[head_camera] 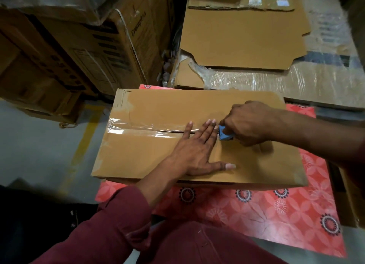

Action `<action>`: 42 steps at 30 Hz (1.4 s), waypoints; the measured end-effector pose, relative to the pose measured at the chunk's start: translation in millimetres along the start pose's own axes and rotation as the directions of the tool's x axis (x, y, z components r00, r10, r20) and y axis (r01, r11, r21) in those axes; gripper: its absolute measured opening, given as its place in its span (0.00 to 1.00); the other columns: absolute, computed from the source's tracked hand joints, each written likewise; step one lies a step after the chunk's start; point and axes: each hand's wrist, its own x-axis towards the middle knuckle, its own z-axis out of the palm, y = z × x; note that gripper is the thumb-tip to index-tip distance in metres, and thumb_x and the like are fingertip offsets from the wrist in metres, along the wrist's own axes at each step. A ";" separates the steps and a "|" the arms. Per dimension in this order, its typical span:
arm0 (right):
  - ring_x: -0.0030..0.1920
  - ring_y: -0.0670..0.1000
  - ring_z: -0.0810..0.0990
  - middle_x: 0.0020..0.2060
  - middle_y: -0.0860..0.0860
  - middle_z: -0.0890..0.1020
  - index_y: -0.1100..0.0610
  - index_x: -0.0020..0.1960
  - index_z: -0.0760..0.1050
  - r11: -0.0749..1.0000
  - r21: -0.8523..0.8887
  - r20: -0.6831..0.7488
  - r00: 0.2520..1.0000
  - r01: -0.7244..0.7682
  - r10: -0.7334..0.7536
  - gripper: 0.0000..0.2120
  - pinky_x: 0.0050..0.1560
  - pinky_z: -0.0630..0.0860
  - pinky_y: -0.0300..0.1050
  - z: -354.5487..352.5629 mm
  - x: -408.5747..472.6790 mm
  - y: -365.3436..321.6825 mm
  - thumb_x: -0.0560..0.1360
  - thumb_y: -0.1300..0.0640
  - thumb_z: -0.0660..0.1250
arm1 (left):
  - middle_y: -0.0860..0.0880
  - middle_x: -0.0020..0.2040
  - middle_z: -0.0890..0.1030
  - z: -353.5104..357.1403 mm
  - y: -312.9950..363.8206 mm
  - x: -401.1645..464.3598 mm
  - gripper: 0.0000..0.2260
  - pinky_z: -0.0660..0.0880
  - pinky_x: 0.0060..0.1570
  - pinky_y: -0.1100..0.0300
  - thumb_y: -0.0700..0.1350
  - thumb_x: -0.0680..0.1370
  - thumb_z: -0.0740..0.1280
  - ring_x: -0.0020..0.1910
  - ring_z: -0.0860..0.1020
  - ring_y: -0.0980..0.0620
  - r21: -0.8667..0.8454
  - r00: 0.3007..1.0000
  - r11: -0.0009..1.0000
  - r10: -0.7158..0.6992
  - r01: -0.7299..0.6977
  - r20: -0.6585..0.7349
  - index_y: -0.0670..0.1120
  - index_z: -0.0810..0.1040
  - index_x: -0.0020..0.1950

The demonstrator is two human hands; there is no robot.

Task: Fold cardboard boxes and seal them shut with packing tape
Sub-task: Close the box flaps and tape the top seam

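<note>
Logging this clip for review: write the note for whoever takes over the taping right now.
Left hand: flat, fingers straight, pressing the clear tape onto the cardboard box.
Right hand: gripping a blue tape dispenser at the seam.
Box: flaps closed, resting on the red patterned mat.
Done: seam taped from the left edge to the left hand.
Left: tape the right stretch, cut, smooth down.

Light: dim, warm, from above.
Glare: clear tape [138, 128] and plastic wrap [246, 80] shone white.
Shadows: soft, under both hands on box [158, 109].
Blur: top right corner smeared.
Distortion: wide-angle bending at edges.
Floor [39, 145]: murky, dark at left.
</note>
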 end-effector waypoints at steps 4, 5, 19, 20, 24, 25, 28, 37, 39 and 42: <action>0.51 0.54 0.80 0.38 0.46 0.68 0.48 0.57 0.79 0.999 0.030 -0.003 1.000 -0.029 0.029 0.10 0.47 0.81 0.51 -3.7 0.1 -1.1 0.77 0.49 0.68 | 0.49 0.84 0.35 0.3 -3.1 -1.3 0.54 0.36 0.80 0.37 0.82 0.71 0.39 0.83 0.33 0.53 0.000 1.000 1.000 0.010 -0.010 0.002 0.45 0.37 0.85; 0.50 0.54 0.81 0.39 0.46 0.70 0.48 0.58 0.79 0.998 0.047 0.008 0.999 -0.033 0.033 0.11 0.47 0.82 0.52 -4.7 -0.8 -0.4 0.76 0.49 0.69 | 0.49 0.84 0.35 1.0 -3.5 -1.7 0.54 0.36 0.80 0.38 0.82 0.71 0.38 0.83 0.33 0.53 0.002 1.000 1.000 0.011 -0.011 0.006 0.45 0.37 0.85; 0.56 0.50 0.81 0.60 0.44 0.83 0.42 0.70 0.75 0.998 0.047 0.112 0.993 -0.039 0.033 0.25 0.53 0.81 0.52 28.1 -25.4 48.2 0.73 0.43 0.69 | 0.47 0.85 0.38 -2.9 -0.5 -0.9 0.56 0.37 0.78 0.32 0.83 0.72 0.41 0.84 0.35 0.51 0.045 0.999 0.999 0.026 -0.025 -0.026 0.43 0.42 0.86; 0.58 0.50 0.81 0.62 0.44 0.82 0.41 0.70 0.75 0.997 0.071 0.110 0.994 -0.018 0.010 0.26 0.54 0.81 0.53 30.1 -25.3 52.5 0.72 0.41 0.69 | 0.47 0.85 0.38 -4.6 3.4 2.0 0.56 0.37 0.77 0.30 0.83 0.72 0.41 0.84 0.35 0.51 0.056 0.999 0.998 0.039 -0.037 -0.029 0.43 0.42 0.86; 0.58 0.52 0.81 0.61 0.44 0.82 0.42 0.68 0.76 0.991 0.133 0.047 0.999 -0.026 0.020 0.29 0.53 0.81 0.52 35.8 -23.6 58.8 0.68 0.36 0.69 | 0.46 0.86 0.40 -10.3 29.6 28.3 0.56 0.37 0.77 0.31 0.82 0.72 0.44 0.84 0.37 0.51 0.032 0.993 0.993 0.114 -0.113 -0.039 0.42 0.41 0.85; 0.56 0.52 0.82 0.58 0.45 0.83 0.43 0.65 0.77 0.991 0.127 0.052 0.998 -0.044 0.037 0.27 0.50 0.81 0.50 35.7 -23.2 56.2 0.68 0.36 0.69 | 0.46 0.86 0.40 -10.2 35.1 35.9 0.56 0.37 0.77 0.31 0.82 0.73 0.44 0.84 0.37 0.51 0.020 0.992 0.993 0.118 -0.117 -0.049 0.42 0.40 0.85; 0.49 0.54 0.83 0.48 0.48 0.82 0.46 0.57 0.79 0.994 0.071 0.046 0.996 -0.083 0.080 0.17 0.45 0.81 0.50 30.3 -24.9 46.0 0.71 0.39 0.71 | 0.46 0.86 0.40 -8.4 42.6 48.2 0.55 0.38 0.79 0.34 0.82 0.73 0.44 0.84 0.36 0.51 -0.003 0.994 0.995 0.101 -0.101 -0.053 0.41 0.40 0.85; 0.55 0.57 0.83 0.57 0.52 0.79 0.48 0.63 0.77 0.987 0.049 0.093 0.984 -0.155 0.150 0.16 0.49 0.80 0.50 19.3 -29.3 34.2 0.76 0.49 0.69 | 0.49 0.85 0.37 -1.4 37.1 43.5 0.53 0.36 0.80 0.38 0.82 0.73 0.42 0.83 0.34 0.53 0.012 0.993 0.994 0.110 -0.110 -0.031 0.45 0.38 0.85; 0.54 0.56 0.83 0.57 0.51 0.79 0.48 0.63 0.77 0.987 0.043 0.120 0.982 -0.152 0.146 0.16 0.50 0.82 0.51 21.2 -33.8 40.6 0.76 0.50 0.69 | 0.49 0.85 0.36 -0.6 34.9 42.2 0.53 0.37 0.80 0.38 0.82 0.73 0.42 0.83 0.34 0.53 0.016 0.992 0.993 0.119 -0.118 -0.038 0.45 0.39 0.85; 0.52 0.55 0.83 0.55 0.50 0.80 0.49 0.60 0.77 0.987 0.006 0.166 0.974 -0.158 0.155 0.14 0.48 0.83 0.51 27.7 -45.2 57.1 0.74 0.50 0.71 | 0.49 0.85 0.37 1.1 33.9 43.2 0.53 0.38 0.80 0.38 0.82 0.73 0.41 0.83 0.35 0.53 0.021 0.991 0.993 0.121 -0.120 -0.052 0.45 0.39 0.86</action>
